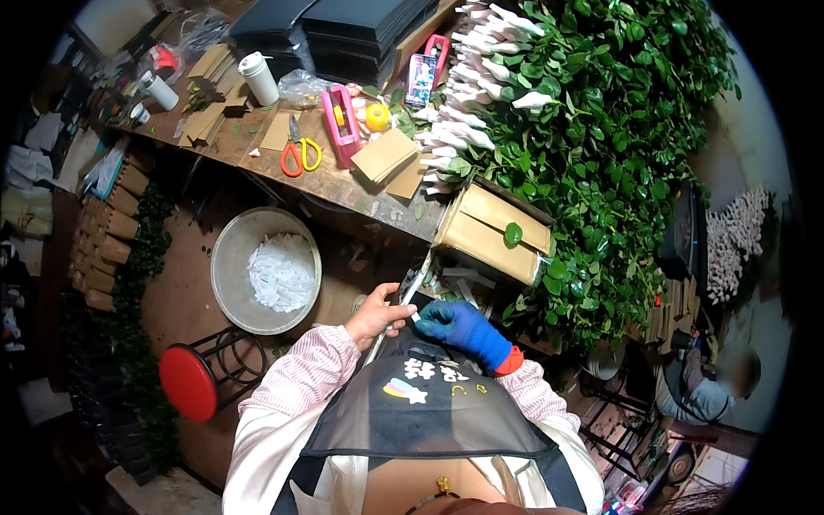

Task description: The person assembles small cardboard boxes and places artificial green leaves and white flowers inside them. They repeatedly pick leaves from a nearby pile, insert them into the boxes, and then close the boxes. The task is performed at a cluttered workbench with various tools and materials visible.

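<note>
My left hand (378,314), bare, is held in front of my apron with its thumb and fingers pinched together. Close beside it, my right hand (463,330) wears a blue work glove with a red cuff, its fingers curled in. A small white piece (415,317) shows between the two hands; what it is, and which hand grips it, is too small to make out. A pale narrow strip or edge (418,281) runs slantwise past my left fingers. Just beyond my hands a cardboard-wrapped bundle (489,233) lies at the table's corner, a green leaf on it.
Leafy stems (601,129) with white-sleeved heads (481,77) pile up at the right. On the wooden table (330,193) are scissors (300,158), a pink tape dispenser (340,129), cardboard pieces (384,156) and a phone (421,81). A bucket (225,287) holds white scraps, near a red stool (187,382). Another person (695,390) is at right.
</note>
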`<state>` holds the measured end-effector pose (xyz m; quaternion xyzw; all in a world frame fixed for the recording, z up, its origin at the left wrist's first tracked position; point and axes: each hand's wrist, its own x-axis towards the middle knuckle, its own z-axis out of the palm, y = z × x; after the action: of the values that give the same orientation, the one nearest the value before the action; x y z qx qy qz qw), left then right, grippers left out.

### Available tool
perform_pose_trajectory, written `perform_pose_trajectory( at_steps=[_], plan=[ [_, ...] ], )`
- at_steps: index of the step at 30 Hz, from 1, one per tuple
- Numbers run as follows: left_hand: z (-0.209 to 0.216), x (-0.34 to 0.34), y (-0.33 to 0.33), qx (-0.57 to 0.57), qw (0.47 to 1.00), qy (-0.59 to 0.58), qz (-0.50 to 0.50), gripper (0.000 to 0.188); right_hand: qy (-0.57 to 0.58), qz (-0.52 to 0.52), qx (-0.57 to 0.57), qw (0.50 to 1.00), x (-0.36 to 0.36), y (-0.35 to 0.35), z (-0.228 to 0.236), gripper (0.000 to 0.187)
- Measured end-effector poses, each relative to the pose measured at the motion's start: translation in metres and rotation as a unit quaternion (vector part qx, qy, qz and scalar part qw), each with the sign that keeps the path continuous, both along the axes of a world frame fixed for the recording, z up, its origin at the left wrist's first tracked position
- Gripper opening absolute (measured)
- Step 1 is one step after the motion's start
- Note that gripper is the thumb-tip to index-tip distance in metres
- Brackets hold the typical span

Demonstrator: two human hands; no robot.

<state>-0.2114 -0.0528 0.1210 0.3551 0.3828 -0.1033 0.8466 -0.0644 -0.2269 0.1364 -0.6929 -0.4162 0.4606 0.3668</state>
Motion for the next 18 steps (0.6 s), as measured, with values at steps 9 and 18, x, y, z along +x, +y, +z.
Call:
perform_pose_trajectory(
  at_steps=[9, 18],
  plan=[
    [-0.014, -0.010, 0.001, -0.020, 0.999, -0.017, 0.027, 0.074, -0.102, -0.093, -0.137, 0.981, 0.027, -0.021, -0.017, 0.033],
    [-0.033, -0.017, 0.005, -0.094, 0.994, -0.050, 0.031, 0.080, -0.323, 0.044, 0.143, 0.934, 0.006, 0.000, 0.007, 0.056]
  ],
)
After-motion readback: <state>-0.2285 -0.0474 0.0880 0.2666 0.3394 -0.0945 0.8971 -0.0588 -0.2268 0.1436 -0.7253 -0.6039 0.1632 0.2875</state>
